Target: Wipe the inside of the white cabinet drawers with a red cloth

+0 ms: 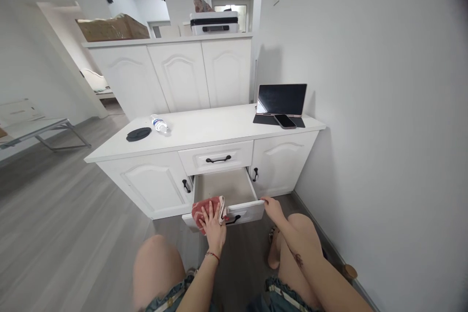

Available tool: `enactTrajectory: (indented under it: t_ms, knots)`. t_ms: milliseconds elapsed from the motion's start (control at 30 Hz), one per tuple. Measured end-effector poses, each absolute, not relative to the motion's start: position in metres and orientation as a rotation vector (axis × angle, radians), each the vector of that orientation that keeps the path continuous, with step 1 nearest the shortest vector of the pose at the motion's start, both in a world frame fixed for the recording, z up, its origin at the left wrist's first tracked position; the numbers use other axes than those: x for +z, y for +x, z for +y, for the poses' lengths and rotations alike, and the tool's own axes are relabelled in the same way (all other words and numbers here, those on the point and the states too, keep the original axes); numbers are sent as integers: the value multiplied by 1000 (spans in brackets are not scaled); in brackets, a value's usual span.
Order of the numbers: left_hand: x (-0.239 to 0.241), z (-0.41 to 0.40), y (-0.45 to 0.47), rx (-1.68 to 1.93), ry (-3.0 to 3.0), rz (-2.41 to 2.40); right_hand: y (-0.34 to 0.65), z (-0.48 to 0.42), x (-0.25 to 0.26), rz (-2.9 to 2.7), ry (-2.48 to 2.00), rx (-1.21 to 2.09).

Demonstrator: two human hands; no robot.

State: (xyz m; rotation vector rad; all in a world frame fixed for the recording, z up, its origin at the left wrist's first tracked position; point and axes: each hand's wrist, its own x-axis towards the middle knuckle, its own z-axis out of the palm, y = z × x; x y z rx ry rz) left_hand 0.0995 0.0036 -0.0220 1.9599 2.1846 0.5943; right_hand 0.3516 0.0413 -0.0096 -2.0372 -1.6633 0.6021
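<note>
My left hand (pixel 212 224) holds a red cloth (pixel 200 208) with a pale edge against the left part of a pulled-out drawer's front, its fingers spread over the fabric. At the right top corner of that white drawer front (pixel 248 211), my right hand (pixel 272 207) is closed on the edge. The drawer's interior (pixel 223 186) is pale and shows no large items. Part of the drawer's black handle (pixel 233 220) shows just right of the cloth.
Above, a shut drawer (pixel 215 157) sits under the white countertop (pixel 204 129). On top are a plastic bottle (pixel 160 124), a dark round mat (pixel 139 134), a tablet (pixel 281 99) and a phone (pixel 285 121). A wall (pixel 365 107) rises at right; my knees flank the drawer.
</note>
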Motion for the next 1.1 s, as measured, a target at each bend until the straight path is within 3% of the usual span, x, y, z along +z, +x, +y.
enactTrajectory:
  t_ms: [400, 1100]
  knots:
    - [-21, 4, 128, 582, 2035, 2072, 355, 40, -11, -1622, -1953, 643]
    - [-26, -12, 176, 486, 2218, 1752, 396, 64, -26, -1684, -1556, 1123]
